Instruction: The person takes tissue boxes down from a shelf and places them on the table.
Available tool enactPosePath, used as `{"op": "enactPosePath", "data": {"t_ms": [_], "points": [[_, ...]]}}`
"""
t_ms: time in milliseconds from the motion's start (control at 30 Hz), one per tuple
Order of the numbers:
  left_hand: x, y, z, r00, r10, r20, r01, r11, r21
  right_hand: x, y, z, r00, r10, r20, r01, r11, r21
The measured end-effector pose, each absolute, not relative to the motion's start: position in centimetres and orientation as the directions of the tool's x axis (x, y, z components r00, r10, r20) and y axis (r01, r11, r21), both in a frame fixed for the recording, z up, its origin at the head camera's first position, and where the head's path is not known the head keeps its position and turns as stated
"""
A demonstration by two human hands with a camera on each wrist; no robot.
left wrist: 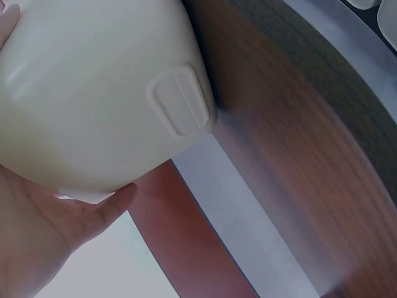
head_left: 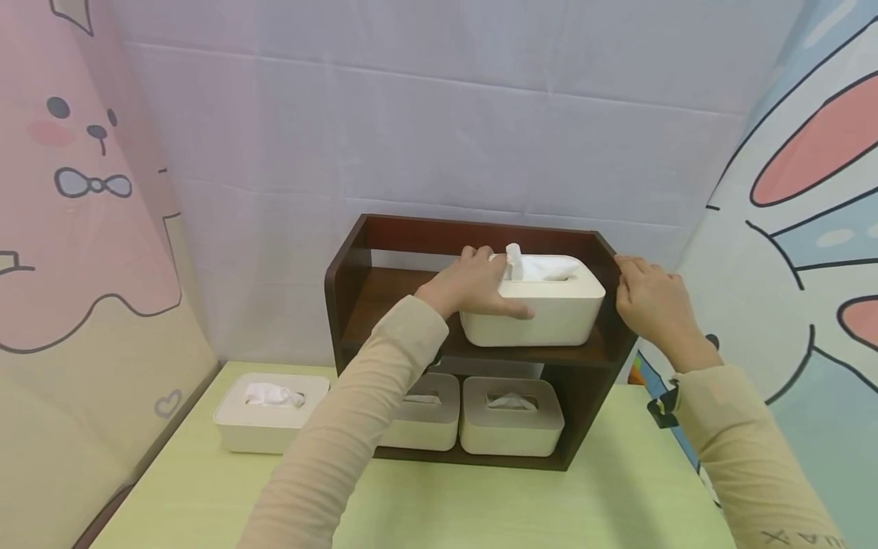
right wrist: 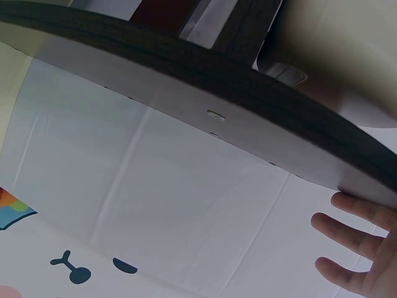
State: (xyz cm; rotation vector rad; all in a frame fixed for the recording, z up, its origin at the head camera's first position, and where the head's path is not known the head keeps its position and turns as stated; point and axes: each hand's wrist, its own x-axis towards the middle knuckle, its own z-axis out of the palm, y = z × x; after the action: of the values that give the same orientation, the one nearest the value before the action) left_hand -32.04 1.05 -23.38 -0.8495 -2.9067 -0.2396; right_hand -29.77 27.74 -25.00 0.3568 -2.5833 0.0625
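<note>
Sleeves: closest to us, a left sleeve [head_left: 350,423] comes up from the bottom middle and a right sleeve [head_left: 741,446] from the bottom right. Both are a light tan.
Left hand: we see the left hand [head_left: 473,284] spread wide over the left end of the upper tissue box [head_left: 535,322]. It grips the box, with the thumb in front and fingers behind.
Right hand: we find the right hand [head_left: 652,301] at the top right of the brown wooden shelf [head_left: 473,235]. In the right wrist view, three fingers are stretched out and spread apart, and one fingertip touches the outside of the side board.
Upper tissue box: it is cream, right of the middle, inside the top part of the shelf. We can see white tissue [head_left: 542,267] poking out of its top, and a side handle [left wrist: 180,102] on one end. We cannot tell if its bottom touches the board.
Lower shelf: we see two boxes side by side, a left lower box [head_left: 425,433] partly behind the sleeve and a right lower box [head_left: 511,438].
Table: we see one more tissue box [head_left: 257,438] at the lower left, on the light green table [head_left: 473,507].
Walls: we spot a pink animal picture [head_left: 116,252] on the left and a rabbit picture [head_left: 727,305] on the right.
</note>
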Motion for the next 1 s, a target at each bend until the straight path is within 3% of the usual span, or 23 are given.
{"op": "enactPosePath", "data": {"t_ms": [1000], "points": [[-31.0,-0.3,-23.3,-0.839,0.488,0.241,0.515,0.854,0.065,-29.8,27.9,-25.0,-0.827,-0.237,0.51,-0.258,0.966,0.03]]}}
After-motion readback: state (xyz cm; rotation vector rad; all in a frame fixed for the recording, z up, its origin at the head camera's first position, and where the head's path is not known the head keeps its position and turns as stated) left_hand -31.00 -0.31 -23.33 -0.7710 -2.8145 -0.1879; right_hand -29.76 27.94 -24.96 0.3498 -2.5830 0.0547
